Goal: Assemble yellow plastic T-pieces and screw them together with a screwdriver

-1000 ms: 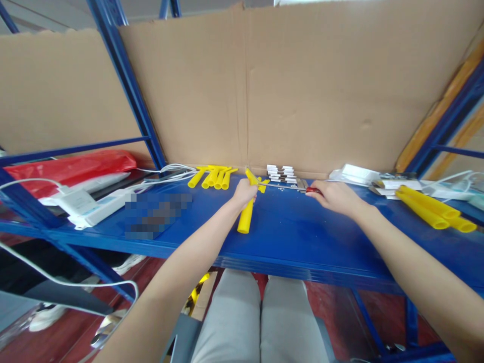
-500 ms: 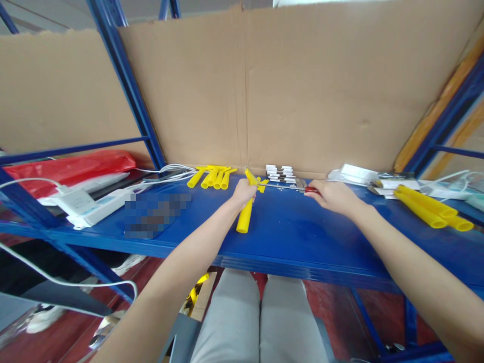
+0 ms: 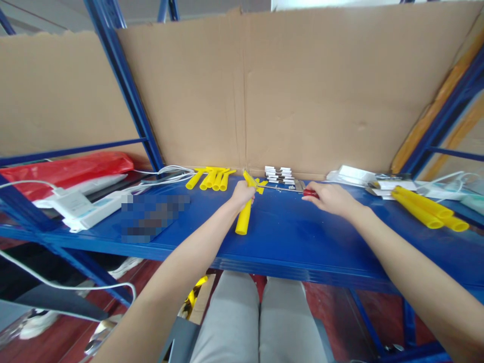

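My left hand (image 3: 242,192) is wrapped round a yellow plastic tube-shaped handle (image 3: 243,220), its open round end pointing toward me. My right hand (image 3: 328,198) grips the red handle of a screwdriver (image 3: 310,192). The screwdriver's long thin shaft lies level and reaches left to the far end of the yellow handle, where its tip is too small to make out. Small yellow pieces (image 3: 260,186) show just beyond my left fingers. Behind the shaft stands a short row of white and dark metal clip-like parts (image 3: 280,175).
Several yellow handles (image 3: 212,179) lie at the back left, and more yellow tubes (image 3: 427,209) at the right. A power strip (image 3: 96,212) with white cables and a red bag (image 3: 71,169) occupy the left. White packets (image 3: 353,175) sit back right. Cardboard (image 3: 321,85) walls the blue shelf's rear.
Both hands keep their grips in nearly the same place. The whole view has shifted slightly; no object has visibly been moved or let go.
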`<state>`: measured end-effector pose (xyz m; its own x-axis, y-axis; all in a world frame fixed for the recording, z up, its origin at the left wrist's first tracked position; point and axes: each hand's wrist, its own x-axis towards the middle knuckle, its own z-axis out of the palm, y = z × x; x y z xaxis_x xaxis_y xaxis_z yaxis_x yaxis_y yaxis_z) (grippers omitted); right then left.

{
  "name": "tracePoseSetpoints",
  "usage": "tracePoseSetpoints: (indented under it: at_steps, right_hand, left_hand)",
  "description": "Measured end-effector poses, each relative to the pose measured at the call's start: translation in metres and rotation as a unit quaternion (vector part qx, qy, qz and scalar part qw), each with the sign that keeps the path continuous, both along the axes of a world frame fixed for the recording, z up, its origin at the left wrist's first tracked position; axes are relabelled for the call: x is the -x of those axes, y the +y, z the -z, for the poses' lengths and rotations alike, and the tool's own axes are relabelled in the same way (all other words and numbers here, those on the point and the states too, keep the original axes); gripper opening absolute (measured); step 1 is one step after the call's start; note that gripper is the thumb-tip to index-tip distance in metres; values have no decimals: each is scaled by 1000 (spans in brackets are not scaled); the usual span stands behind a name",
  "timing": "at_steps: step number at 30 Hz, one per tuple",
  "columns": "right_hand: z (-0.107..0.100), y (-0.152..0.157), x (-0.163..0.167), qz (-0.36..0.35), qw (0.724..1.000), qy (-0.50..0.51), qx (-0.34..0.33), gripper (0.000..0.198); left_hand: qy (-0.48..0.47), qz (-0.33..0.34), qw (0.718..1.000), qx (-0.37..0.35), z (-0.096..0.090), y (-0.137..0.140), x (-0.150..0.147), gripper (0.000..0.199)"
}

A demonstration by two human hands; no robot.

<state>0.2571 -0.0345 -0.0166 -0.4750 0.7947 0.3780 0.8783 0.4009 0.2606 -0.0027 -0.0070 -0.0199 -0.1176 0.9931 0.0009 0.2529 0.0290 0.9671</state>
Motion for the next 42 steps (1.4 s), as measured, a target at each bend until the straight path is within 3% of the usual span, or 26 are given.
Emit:
tracePoseSetpoints:
  at_steps: [7,12,16,22,28,36,42]
  right_hand:
    - [-3,-1,-1,39,999,-18,-16,18]
    - [-6,-3,-2,11,999,-1,35,26]
    - [-5,-3,1,1,998,31,55,19]
    - [-7,-6,3,25,1000,9,9,15]
    - [-7,-6,3,25,999,11,33,27]
    - [-3,-2,-2,4,1000,10,-5,16]
    - [-6,-5,2,23,998,18,54,25]
  left_hand:
    - [8,18,1000,15,7,3,-1,22]
    - [11,14,1000,17,8,3,0,22]
    - [14,11,999,32,7,4,0,24]
    - [18,14,999,38,6,4,0,24]
    - [26,16,999,34,8,5,0,25]
    - [33,17,999,37,10,6,0,26]
    - [41,19,998,35,8,5,0,22]
